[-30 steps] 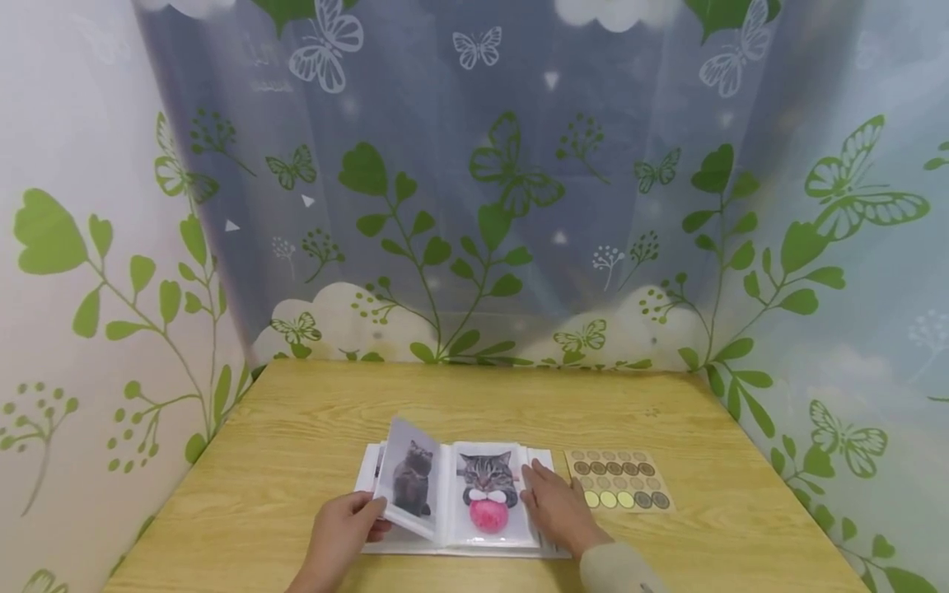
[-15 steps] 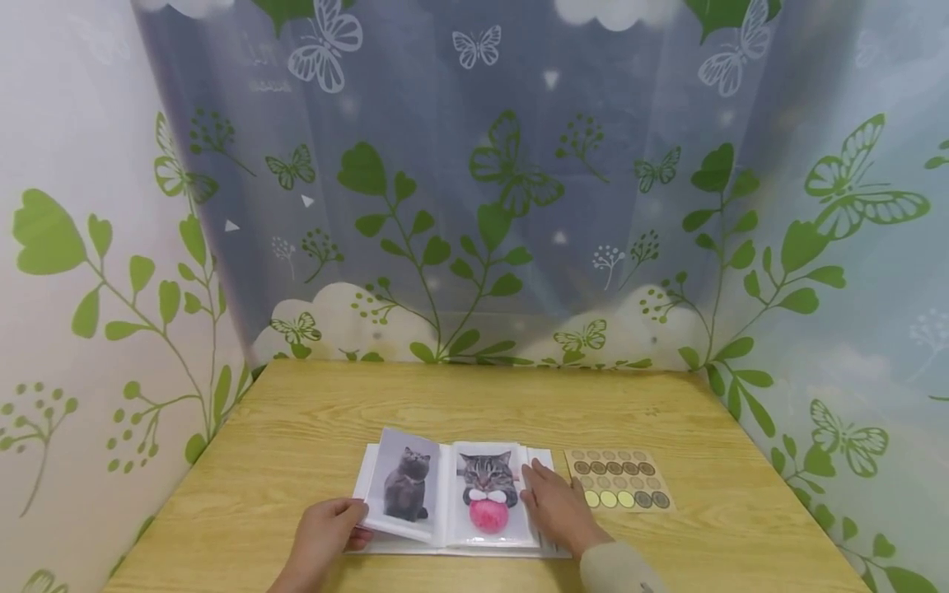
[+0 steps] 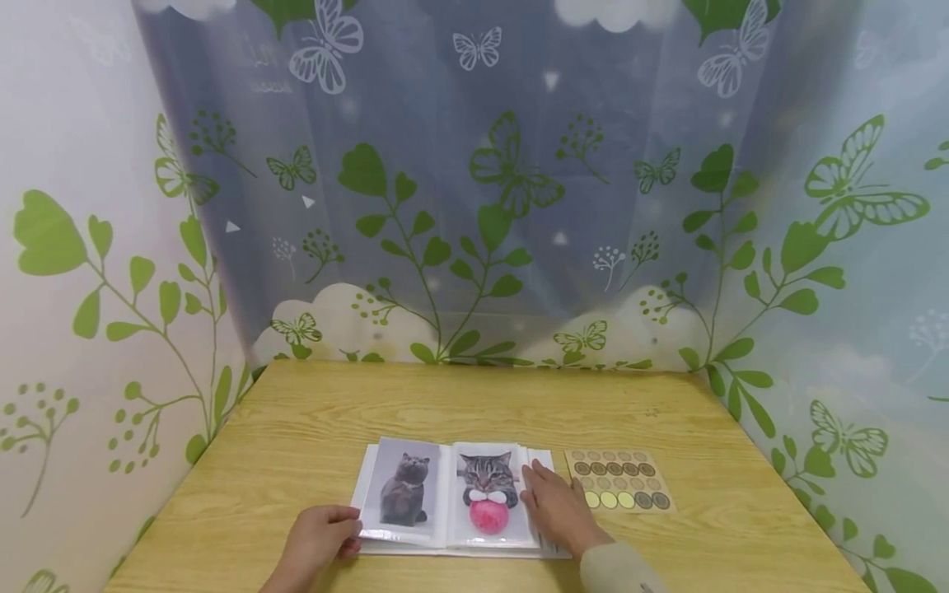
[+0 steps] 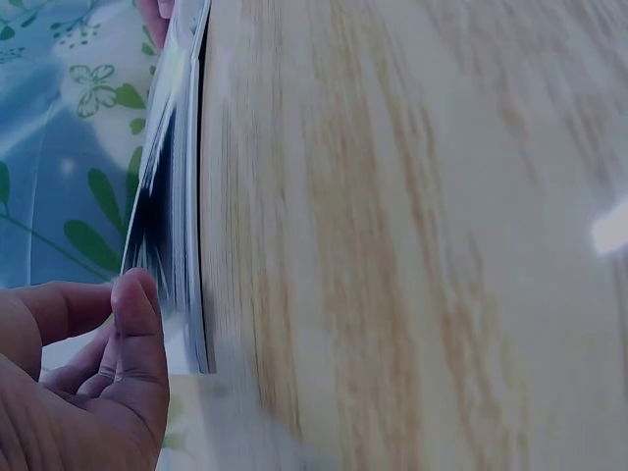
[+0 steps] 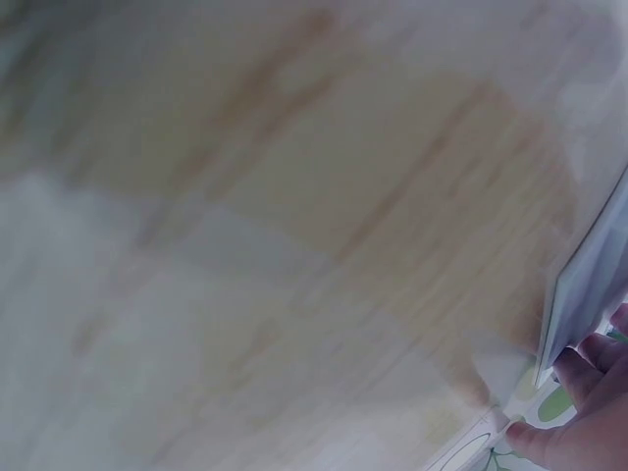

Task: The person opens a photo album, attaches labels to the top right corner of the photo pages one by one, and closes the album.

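A small photo album [image 3: 446, 535] lies spread out on the table, with clear sleeves holding cat pictures. Its left page [image 3: 408, 490] shows a dark grey cat sitting up; the right page [image 3: 487, 494] shows a tabby cat above a pink ball. At the lower left corner, my left hand [image 3: 315, 535] pinches the left page between thumb and finger. In the left wrist view, the left hand [image 4: 93, 363] has that page's edge raised slightly off the stack. My right hand [image 3: 558, 506] rests on the album's right edge, fingers extended; the right wrist view shows part of this hand [image 5: 594, 402].
Right of the album lies a tan sheet [image 3: 619, 482] with rows of round stickers, partly behind my right hand. The wood-patterned table [image 3: 474, 395] meets a curtain [image 3: 474, 272] printed with leaves and butterflies at the back, with similar sheets on both sides.
My left hand has moved left and down, bringing the grey cat page from raised to nearly flat on the album's left side. The right hand has stayed in place.
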`<state>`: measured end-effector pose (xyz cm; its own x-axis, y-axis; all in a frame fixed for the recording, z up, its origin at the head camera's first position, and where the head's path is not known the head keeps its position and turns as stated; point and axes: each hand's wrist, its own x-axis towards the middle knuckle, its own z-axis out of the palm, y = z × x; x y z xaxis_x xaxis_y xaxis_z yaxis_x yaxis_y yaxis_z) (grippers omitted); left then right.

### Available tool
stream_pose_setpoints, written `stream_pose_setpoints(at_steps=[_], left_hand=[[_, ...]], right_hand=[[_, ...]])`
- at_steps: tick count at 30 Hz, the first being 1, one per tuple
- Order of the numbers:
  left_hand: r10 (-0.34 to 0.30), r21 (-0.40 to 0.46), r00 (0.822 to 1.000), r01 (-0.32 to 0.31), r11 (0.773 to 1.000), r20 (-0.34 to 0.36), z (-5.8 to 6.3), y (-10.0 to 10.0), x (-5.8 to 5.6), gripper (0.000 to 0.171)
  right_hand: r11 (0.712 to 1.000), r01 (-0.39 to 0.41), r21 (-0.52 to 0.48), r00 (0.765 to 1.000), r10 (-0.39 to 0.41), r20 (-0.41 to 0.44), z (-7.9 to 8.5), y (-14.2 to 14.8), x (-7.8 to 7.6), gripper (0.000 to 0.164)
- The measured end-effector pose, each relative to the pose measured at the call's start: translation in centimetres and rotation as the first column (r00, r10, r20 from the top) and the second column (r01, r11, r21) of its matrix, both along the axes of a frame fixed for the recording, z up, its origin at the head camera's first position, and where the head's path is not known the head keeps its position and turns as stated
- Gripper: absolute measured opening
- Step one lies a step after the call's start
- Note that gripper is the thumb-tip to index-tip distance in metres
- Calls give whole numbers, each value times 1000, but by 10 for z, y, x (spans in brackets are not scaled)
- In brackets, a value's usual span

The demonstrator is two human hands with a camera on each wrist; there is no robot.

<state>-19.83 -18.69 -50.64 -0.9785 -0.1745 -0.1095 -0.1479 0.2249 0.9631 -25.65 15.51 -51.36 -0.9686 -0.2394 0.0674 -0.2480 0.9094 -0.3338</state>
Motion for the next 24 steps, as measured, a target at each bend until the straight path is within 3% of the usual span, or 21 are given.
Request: stream_pose_setpoints(at_steps=[18, 24], left_hand=[[5, -124, 1000, -6, 992, -8, 2, -8, 0, 22], [10, -118, 1000, -13, 993, -29, 7, -5, -1, 24]], right_hand=[[1000, -9, -15, 1000, 9, -16, 4, 1, 2, 46], [1000, -5, -25, 1000, 4, -29, 3, -1, 2, 46]])
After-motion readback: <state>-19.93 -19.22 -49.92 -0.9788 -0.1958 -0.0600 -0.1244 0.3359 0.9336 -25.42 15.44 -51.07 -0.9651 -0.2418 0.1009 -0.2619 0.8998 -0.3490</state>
